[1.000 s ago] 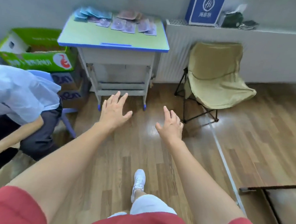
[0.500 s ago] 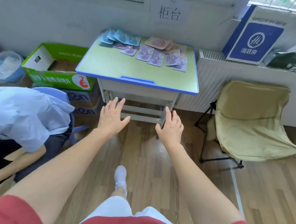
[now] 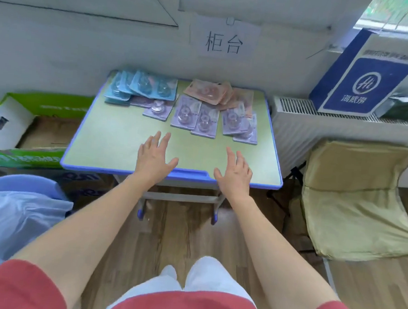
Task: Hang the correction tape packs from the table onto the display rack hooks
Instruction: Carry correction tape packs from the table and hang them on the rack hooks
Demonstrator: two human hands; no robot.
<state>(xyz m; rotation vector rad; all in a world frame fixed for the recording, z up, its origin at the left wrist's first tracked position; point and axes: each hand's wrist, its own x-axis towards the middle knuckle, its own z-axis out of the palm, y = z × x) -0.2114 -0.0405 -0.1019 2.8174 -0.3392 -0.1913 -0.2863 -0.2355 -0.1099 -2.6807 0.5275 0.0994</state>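
packs (image 3: 193,113) apparently overlapping, on table (image 3: 118,139)

Blue, purple, pink correction tape packs (image 3: 193,114) lie flat on table (image 3: 118,137).

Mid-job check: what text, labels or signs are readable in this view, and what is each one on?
"柜台": white paper sign on the wall above the table.
"海底捞" under a round "Hi" logo: blue box on the radiator.
Too blurred to read: top line on the blue box, print on the green carton, blue lettering on the cardboard box under the table, the correction tape packs.
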